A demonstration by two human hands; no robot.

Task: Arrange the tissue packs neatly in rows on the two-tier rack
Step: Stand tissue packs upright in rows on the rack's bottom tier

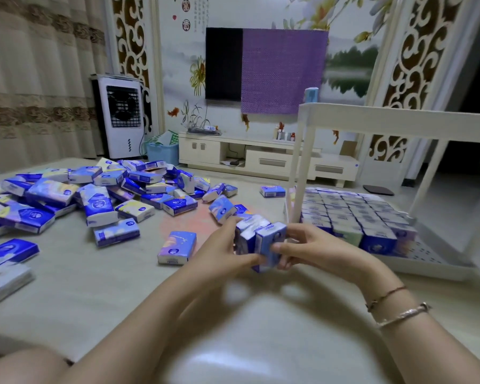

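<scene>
Between both hands I hold a small bunch of blue-and-white tissue packs (261, 241) standing on end, just above the floor. My left hand (225, 250) grips the bunch from the left, and my right hand (302, 249) grips it from the right, thumb across the front pack. The white two-tier rack (432, 261) stands on the floor to the right. Its lower tier carries several tidy rows of upright packs (352, 214). Its upper tier (399, 121) is seen from below, so its top is hidden. A large loose pile of packs (100, 192) lies on the floor at the left.
Single packs lie apart on the floor: one (177, 248) just left of my hands, one (272, 191) near the rack's leg, one (6, 252) at the far left. A TV cabinet (261, 159), an air cooler (121, 120) and a blue bin (162, 153) stand along the far wall.
</scene>
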